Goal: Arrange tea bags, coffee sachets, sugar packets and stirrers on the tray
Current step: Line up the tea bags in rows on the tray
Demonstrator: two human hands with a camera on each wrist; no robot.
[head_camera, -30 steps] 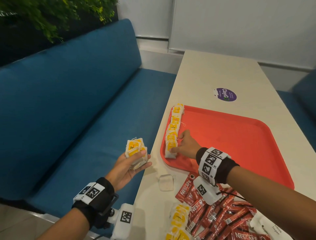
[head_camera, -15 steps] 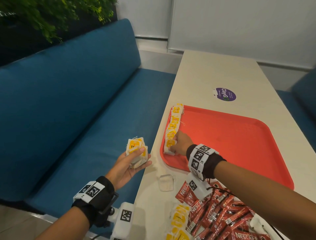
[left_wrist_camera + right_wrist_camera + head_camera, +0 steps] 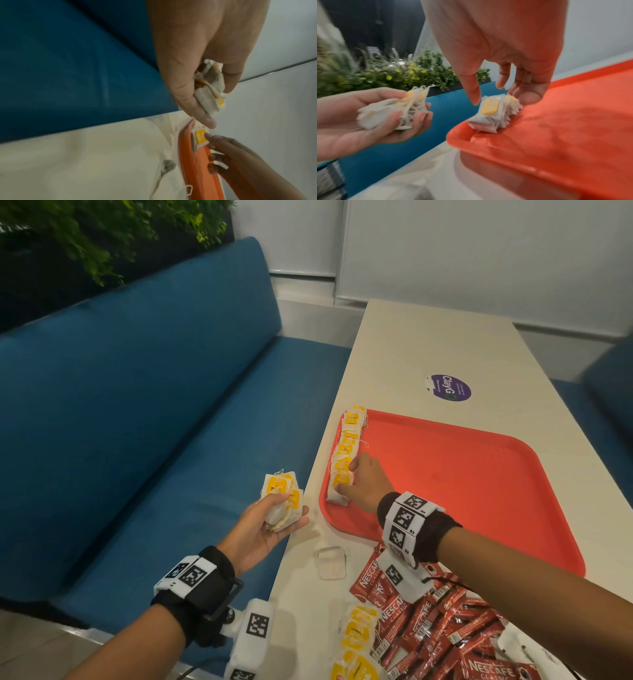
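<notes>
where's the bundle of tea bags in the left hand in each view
Head: bundle of tea bags left of centre, in the left hand, beyond the table edge.
Left wrist: upper right of centre, pinched under the fingers.
Right wrist: left side, in the cupped palm.
Shared landmark: the row of tea bags along the red tray's edge.

Right hand (image 3: 501,56) fingers (image 3: 473,93) touch tea bags (image 3: 496,112) on tray (image 3: 556,128).

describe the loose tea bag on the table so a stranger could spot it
Start at the red tray on the table. Just off its near left corner lies one tea bag, alone and plain white, unlike the yellow-tagged pile nearer you.
</notes>
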